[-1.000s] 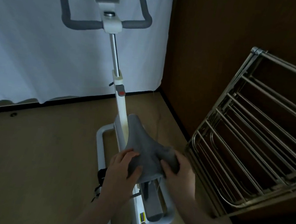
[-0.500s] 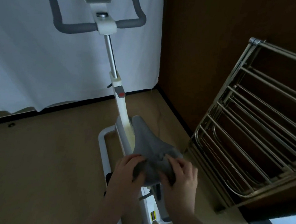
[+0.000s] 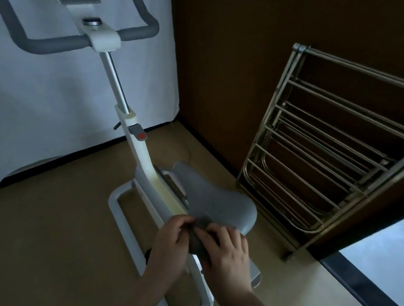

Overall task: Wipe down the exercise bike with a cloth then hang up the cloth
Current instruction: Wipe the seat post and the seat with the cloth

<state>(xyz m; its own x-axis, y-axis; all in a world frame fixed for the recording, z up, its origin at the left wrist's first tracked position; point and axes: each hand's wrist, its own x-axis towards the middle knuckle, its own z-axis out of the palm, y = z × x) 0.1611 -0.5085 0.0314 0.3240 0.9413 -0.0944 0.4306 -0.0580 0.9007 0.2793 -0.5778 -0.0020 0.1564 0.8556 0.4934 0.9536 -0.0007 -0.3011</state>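
A white exercise bike stands in front of me, with grey handlebars at the top left and a grey saddle low in the middle. A small dark grey cloth is bunched at the saddle's near edge. My left hand grips the cloth's left side. My right hand lies over its right side, fingers curled on it. Most of the cloth is hidden between the two hands.
A folded metal drying rack leans against the brown wall at the right. A white curtain hangs behind the bike. A tan floor spreads to the left. A pale pane with a dark frame fills the lower right corner.
The cloth was spread over the saddle's rear; now it is gathered into a small bunch at the near edge, and the saddle top is bare. The view has moved closer.
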